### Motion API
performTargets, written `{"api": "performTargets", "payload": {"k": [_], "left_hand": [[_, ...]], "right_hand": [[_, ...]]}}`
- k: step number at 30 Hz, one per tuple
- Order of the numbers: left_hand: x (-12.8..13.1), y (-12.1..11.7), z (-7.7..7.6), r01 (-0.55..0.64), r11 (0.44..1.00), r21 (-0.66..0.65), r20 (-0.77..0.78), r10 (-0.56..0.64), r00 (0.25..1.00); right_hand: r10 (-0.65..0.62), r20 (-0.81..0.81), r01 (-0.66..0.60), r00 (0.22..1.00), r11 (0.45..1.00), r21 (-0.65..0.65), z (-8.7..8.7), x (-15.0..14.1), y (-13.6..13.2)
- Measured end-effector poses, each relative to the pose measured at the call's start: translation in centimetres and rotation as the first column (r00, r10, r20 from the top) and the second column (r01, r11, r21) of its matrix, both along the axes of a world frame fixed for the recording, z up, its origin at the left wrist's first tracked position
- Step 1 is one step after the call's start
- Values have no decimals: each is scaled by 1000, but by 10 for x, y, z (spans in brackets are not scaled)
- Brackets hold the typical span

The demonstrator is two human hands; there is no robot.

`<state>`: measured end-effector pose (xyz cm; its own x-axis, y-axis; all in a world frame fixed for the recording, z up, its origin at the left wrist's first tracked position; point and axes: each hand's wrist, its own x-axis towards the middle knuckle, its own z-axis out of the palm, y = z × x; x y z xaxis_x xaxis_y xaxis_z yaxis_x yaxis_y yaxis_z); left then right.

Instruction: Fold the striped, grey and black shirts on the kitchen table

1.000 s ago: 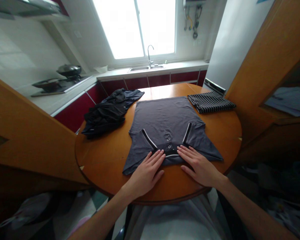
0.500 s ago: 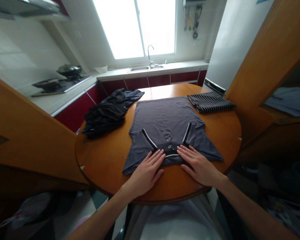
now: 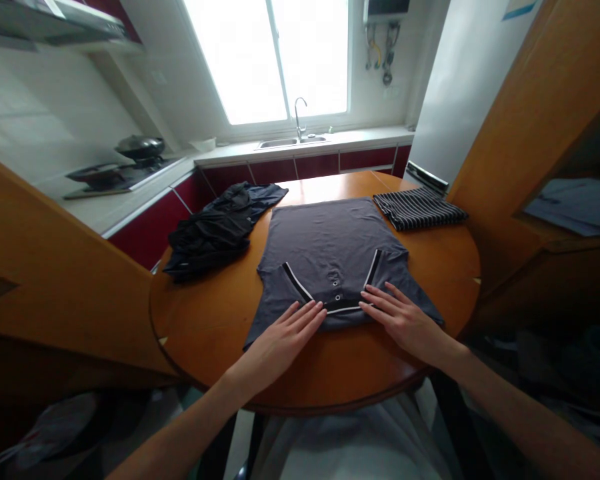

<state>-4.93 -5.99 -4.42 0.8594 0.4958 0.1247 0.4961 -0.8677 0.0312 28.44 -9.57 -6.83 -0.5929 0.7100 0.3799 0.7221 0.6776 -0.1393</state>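
Note:
A grey polo shirt (image 3: 330, 240) with black-and-white trim lies spread on the round wooden table (image 3: 205, 347), its collar edge towards me. Both sleeves are folded inward, so their striped cuffs slant over the shirt's front, with two small buttons between them. My left hand (image 3: 290, 337) rests flat on the near left part by the collar, fingers stretched out. On the other side, my right hand (image 3: 405, 320) lies flat near the right end of the collar and the right cuff, its fingers spread. Neither hand grips the cloth.
Dark crumpled clothes (image 3: 215, 230) lie at the table's left. A folded black-and-white striped cloth (image 3: 420, 208) sits at the far right. Beyond stand a counter with a sink (image 3: 280, 143), a stove with pans (image 3: 140, 148) and a refrigerator (image 3: 460, 93).
My right hand has shifted slightly right along the collar, and its fingers have spread. My left hand has moved slightly left. More of the collar's white stripe shows between them.

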Motion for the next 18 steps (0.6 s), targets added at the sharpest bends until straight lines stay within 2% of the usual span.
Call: {"api": "performTargets", "payload": {"k": [5,10,14,18], "left_hand": [[-33,5,4,-71,994,-80,-12,70,997],[-72,8,1,-106,991,-87,31,109,994],[-92,10,-3,-72,993,-94,84,80,993],[-94,13,-7,-32,989,-141,110,48,993]], "right_hand": [[-56,28,56,998,998,11,-6,42,0],[-77,0,77,997,997,23,-12,81,-7],[-67,-57,69,996,997,32,-12,97,-13],[-3,-86,7,996,999,42,-12,101,-13]]}}
